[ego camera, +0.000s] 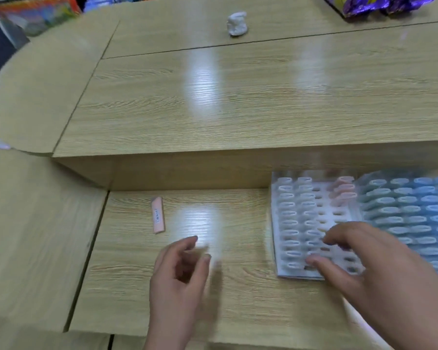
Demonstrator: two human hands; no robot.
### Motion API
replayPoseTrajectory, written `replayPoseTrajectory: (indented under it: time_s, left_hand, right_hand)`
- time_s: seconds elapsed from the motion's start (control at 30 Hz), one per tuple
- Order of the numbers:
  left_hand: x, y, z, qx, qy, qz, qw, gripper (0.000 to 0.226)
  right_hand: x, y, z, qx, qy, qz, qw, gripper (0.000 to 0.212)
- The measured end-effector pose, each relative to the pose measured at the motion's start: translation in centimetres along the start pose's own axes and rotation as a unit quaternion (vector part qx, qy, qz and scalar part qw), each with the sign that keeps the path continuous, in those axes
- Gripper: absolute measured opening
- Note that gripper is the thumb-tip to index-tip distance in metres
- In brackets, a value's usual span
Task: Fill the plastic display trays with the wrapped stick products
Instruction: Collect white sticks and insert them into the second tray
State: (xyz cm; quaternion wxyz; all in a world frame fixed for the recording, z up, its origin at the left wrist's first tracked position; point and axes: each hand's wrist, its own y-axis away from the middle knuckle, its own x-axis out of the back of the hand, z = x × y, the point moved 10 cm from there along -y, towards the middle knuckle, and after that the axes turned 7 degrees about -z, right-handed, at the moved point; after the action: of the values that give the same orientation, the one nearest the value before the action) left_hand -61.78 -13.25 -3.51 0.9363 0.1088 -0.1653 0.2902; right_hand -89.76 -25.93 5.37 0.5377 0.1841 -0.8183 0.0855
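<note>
Loosely curled, left hand (178,279) empty at 6 o'clock, right hand (369,263) spread on white tray (276,236), pink stick (158,215) at 8 o'clock.

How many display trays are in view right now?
2. The white tray lies on the lower desk, under the fingers of the right hand. The blue-filled tray sits just right of it, cut by the frame edge. More could lie out of view.

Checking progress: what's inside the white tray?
White tray: white sticks fill two left columns, pink sticks a few far slots; middle slots look empty. Right hand hides the near corner.
</note>
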Motion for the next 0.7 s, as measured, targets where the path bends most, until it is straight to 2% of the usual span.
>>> replayPoseTrajectory:
  time_s: [0.1,0.17,0.27,0.37,0.43,0.53,0.6,0.63,0.7]
  left_hand:
    - [5.4,-3.2,-2.0,0.055,-0.047,0.075,0.995,0.025]
    - [7.5,-5.5,-1.9,0.063,-0.124,0.104,0.985,0.033]
    - [7.6,-8.3,-1.7,0.065,-0.238,0.092,0.965,0.047]
    - [6.9,-9.1,-1.5,0.069,-0.296,0.077,0.949,0.028]
    - [6.2,-8.7,-1.2,0.058,-0.304,0.063,0.949,0.034]
    - [4.5,-6.9,-0.6,0.035,-0.231,0.006,0.972,0.049]
    - [3.0,-4.9,-0.3,0.036,-0.114,-0.043,0.992,0.035]
    - [2.2,-3.9,0.0,0.04,-0.061,-0.067,0.995,0.026]
    - [0.7,-2.2,0.9,0.037,0.012,-0.106,0.994,0.018]
  right_hand:
    - [0.1,-0.8,-2.6,0.0,-0.009,0.025,1.0,0.038]
    - [-0.3,-1.6,-5.5,0.028,0.016,0.056,0.998,0.033]
    - [-2.2,-2.9,-10.7,0.095,0.018,0.075,0.992,0.025]
    - [-6.6,-4.9,-13.9,0.091,-0.036,-0.016,0.995,0.022]
    - [-10.1,-5.9,-14.5,0.059,-0.067,-0.077,0.993,0.028]
    - [-14.0,-6.4,-13.8,0.009,-0.179,-0.136,0.974,0.037]
    - [-15.2,-5.7,-12.5,-0.049,-0.335,-0.155,0.928,0.036]
    - [-15.0,-5.2,-11.9,-0.068,-0.402,-0.147,0.901,0.03]
    - [-13.0,-4.4,-10.8,-0.068,-0.476,-0.097,0.871,0.022]
